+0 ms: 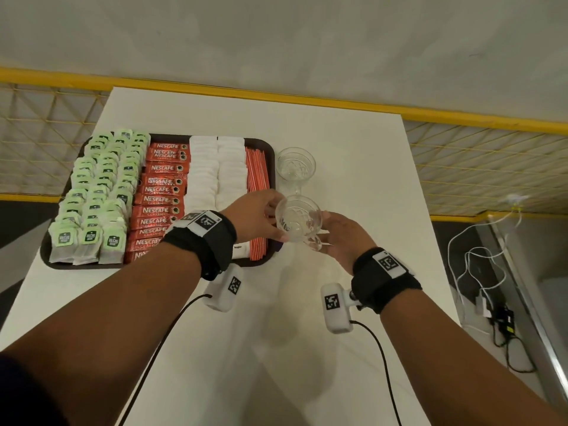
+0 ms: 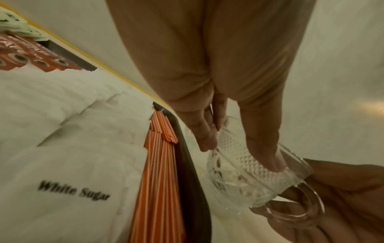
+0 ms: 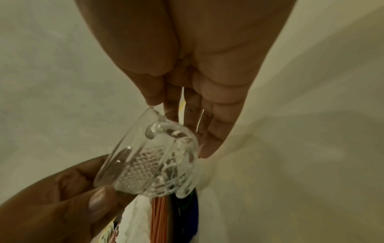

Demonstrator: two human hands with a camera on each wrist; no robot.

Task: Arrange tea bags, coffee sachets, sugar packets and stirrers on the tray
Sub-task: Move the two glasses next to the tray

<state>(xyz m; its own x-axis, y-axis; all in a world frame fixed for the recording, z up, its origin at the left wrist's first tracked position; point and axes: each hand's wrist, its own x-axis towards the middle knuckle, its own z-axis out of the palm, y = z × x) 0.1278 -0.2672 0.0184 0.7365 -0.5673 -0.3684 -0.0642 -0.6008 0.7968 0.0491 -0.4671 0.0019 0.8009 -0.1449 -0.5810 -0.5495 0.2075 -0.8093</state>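
1. The white bench [image 1: 338,155] holds a brown tray [image 1: 270,155] already full of green tea bags [image 1: 101,192], red coffee sachets [image 1: 159,199], white sugar packets [image 1: 215,167] and orange stirrers [image 1: 258,170].
2. A second glass cup [image 1: 295,165] stands just right of the tray.
3. Both hands hold one glass cup [image 1: 298,219] in the air, beside the tray's near right corner.
4. The left hand [image 1: 255,215] curls round its side; the right hand [image 1: 341,235] grips the handle side.
5. I think it should go down gently, upright, beside the other cup.

The tray [image 1: 270,149] sits at the tabletop's [image 1: 353,179] left edge; two glass cups [image 1: 295,166] stand just right of it.
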